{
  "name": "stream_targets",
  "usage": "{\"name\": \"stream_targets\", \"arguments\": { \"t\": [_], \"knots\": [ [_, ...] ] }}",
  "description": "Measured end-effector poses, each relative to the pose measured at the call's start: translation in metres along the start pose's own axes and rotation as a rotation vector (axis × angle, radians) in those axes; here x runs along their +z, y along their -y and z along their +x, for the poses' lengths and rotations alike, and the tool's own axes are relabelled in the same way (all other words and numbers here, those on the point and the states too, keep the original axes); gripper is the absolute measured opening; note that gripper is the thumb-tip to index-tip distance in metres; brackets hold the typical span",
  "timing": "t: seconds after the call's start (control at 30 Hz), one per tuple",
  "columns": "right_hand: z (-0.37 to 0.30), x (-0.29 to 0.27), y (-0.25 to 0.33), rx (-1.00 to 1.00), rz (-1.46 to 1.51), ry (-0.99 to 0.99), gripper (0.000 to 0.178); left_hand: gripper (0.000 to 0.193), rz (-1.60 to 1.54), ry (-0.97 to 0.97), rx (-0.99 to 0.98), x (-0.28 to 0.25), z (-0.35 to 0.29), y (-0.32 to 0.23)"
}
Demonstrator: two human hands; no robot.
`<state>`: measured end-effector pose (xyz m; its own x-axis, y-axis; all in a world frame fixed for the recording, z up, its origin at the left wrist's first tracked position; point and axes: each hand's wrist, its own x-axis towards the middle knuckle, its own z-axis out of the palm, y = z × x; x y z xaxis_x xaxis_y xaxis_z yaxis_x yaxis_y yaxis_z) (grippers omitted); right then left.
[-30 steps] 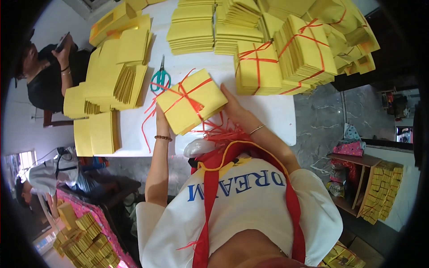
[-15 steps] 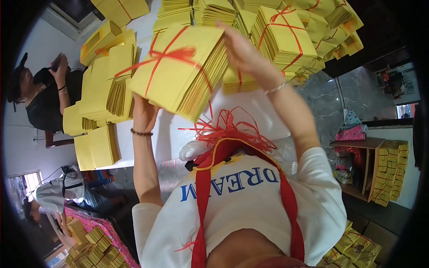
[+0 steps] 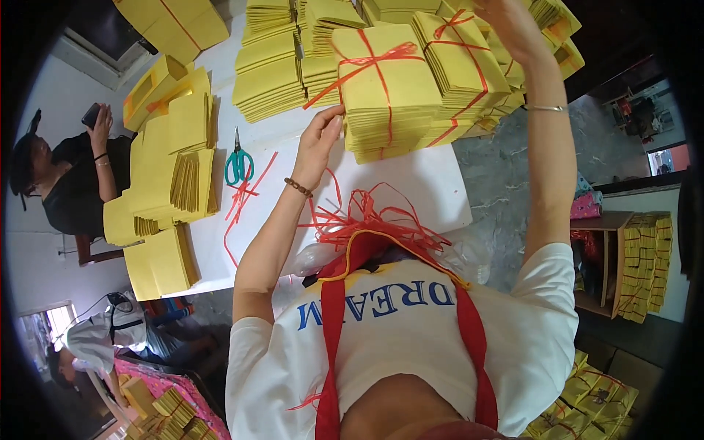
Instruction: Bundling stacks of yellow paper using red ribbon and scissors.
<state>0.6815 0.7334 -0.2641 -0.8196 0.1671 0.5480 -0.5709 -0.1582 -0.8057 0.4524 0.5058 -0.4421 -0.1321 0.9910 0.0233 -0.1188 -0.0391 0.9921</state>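
A bundle of yellow paper envelopes (image 3: 392,70), tied crosswise with red ribbon and a bow, rests among the stacks on the white table. My left hand (image 3: 321,141) is at its near left side, fingertips against the edge and thumb apart from the fingers. Farther off to the right, my right hand (image 3: 506,29) stretches over other yellow bundles, fingers extended and partly cut off by the picture's top edge. Right beside the first bundle stands another ribbon-tied bundle (image 3: 460,62). Teal-handled scissors (image 3: 238,165) lie to the left of my left hand.
Loose red ribbons (image 3: 367,220) are heaped at the table's near edge. Untied envelope stacks (image 3: 268,81) and yellow piles (image 3: 172,150) cover the left and back. A seated person (image 3: 73,172) holds a phone at far left; another person (image 3: 110,326) bends near more bundles.
The tied bundle has gone from between my raised hands to a place beside the other bundle. My right hand has left it, moving up and right. The scissors have come into sight.
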Motion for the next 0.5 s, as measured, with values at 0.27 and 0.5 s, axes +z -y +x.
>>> {"name": "stream_targets", "arguments": {
  "t": [0.27, 0.5],
  "knots": [
    [-0.118, -0.021, -0.054, 0.263, -0.264, -0.972, 0.067, 0.067, 0.107, -0.187, 0.214, 0.026, 0.006, 0.016],
    [-0.104, 0.005, -0.073, 0.164, -0.200, -0.974, 0.062, 0.110, 0.386, -0.206, 0.345, 0.040, 0.004, 0.032]
  ]
}}
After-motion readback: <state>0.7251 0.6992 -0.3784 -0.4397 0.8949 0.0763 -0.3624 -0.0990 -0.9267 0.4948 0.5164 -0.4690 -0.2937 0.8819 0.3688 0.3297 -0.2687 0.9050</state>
